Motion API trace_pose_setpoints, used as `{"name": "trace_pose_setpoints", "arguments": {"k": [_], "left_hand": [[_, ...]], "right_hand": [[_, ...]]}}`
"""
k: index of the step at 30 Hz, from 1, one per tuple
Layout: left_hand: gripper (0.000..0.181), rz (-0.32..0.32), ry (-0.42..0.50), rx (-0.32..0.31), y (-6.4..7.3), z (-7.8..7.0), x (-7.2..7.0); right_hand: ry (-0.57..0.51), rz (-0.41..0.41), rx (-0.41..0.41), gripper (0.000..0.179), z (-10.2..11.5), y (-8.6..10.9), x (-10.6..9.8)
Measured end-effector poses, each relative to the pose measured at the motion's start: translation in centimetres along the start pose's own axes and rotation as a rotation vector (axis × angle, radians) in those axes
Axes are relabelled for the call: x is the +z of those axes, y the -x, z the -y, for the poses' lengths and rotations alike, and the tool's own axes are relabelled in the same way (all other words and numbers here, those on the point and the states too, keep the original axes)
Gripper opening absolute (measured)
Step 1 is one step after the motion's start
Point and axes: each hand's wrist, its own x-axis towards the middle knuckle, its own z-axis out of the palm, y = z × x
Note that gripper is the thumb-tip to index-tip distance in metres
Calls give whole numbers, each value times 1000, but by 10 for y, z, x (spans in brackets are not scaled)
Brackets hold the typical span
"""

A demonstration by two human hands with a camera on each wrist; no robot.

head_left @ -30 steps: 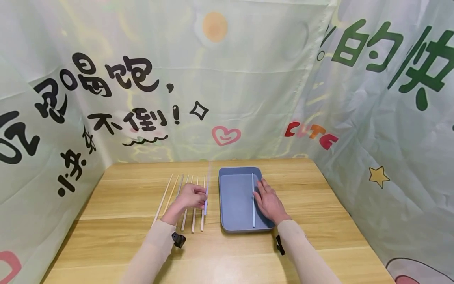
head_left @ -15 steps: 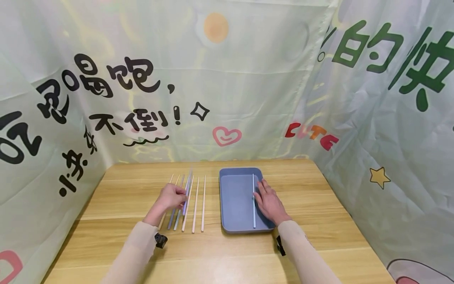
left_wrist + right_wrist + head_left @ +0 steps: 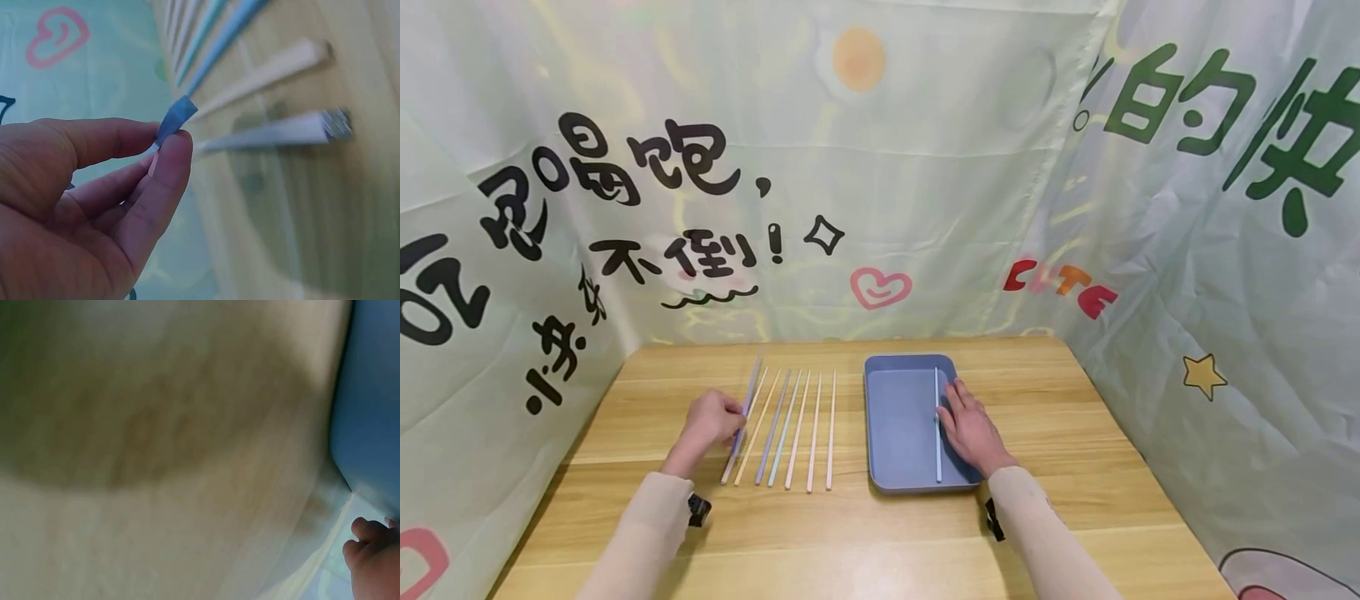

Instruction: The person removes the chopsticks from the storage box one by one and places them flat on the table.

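In the head view my left hand (image 3: 709, 418) pinches a purple chopstick (image 3: 753, 377) between thumb and fingers, over the left end of a row of several pastel chopsticks (image 3: 815, 433) on the table. The left wrist view shows its blunt end, bluish there, as a chopstick (image 3: 179, 114) at the fingertips. A grey-blue tray (image 3: 898, 433) stands right of the row. Inside it, toward its right side, lies one light blue chopstick (image 3: 937, 454). My right hand (image 3: 973, 427) rests over the tray's right edge, fingers extended and thumb close to that chopstick.
The wooden table (image 3: 865, 542) bears the row and the tray. Printed cloth (image 3: 940, 208) hangs behind the table and along both sides. In the left wrist view, a pale chopstick with a silvery end (image 3: 337, 123) lies below the hand.
My left hand has carried the purple chopstick leftward, from the row's right end across to its left end. My right hand, the tray and the chopstick in it have stayed put.
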Motion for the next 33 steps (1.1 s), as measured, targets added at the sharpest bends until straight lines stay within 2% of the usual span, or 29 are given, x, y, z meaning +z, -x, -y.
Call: {"name": "trace_pose_setpoints", "arguments": {"k": [5,9,16,26,33], "left_hand": [[11,-26,-104,21,0,15,-4],[10,-5,-118,5,3,23,-6],[10,10,-110,-38,11,25,-8],[5,20,-203,-32,8,30,-8],[6,6,-221,-19,8,31,-7]], "right_hand": [[-13,8,1,60,0,0,0],[-17,21,12,61,0,0,0],[-9,7,8,60,0,-1,0],[-21,-6,7,60,-1,0,1],[-13,-7,6,60,-2,-1,2]]}}
